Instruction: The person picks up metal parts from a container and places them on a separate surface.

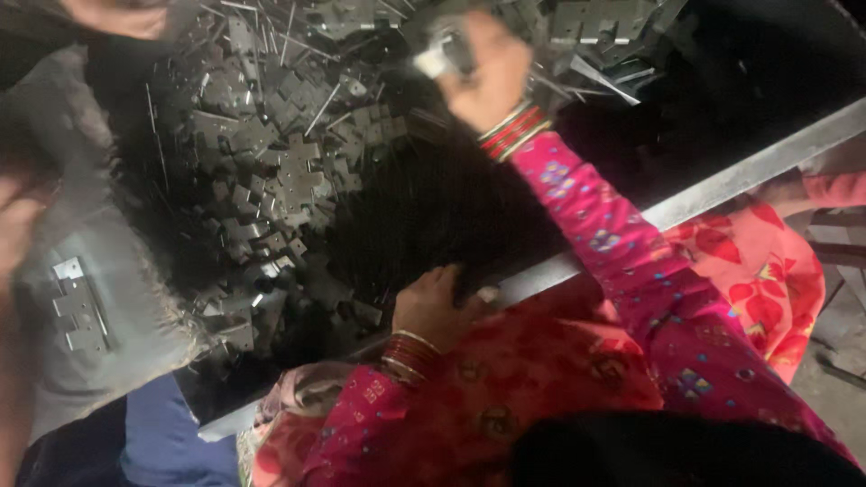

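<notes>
My right hand (487, 77) reaches far out over a heap of flat, notched metal hinge plates (280, 171). Its fingers are closed on one small shiny plate (437, 56). The image there is blurred. My left hand (437, 307) lies near me at the grey metal rail (722, 189). Its fingers curl over the end of a dark bundle of thin rods (433, 216). Both arms wear pink patterned sleeves and red and gold bangles.
Thin metal pins (320, 108) lie scattered among the plates. A grey cloth (99, 298) at the left carries a few joined hinge plates (77, 302). Another person's hands show at the top left (117, 13) and the left edge (18, 225). Blue fabric (162, 433) lies below.
</notes>
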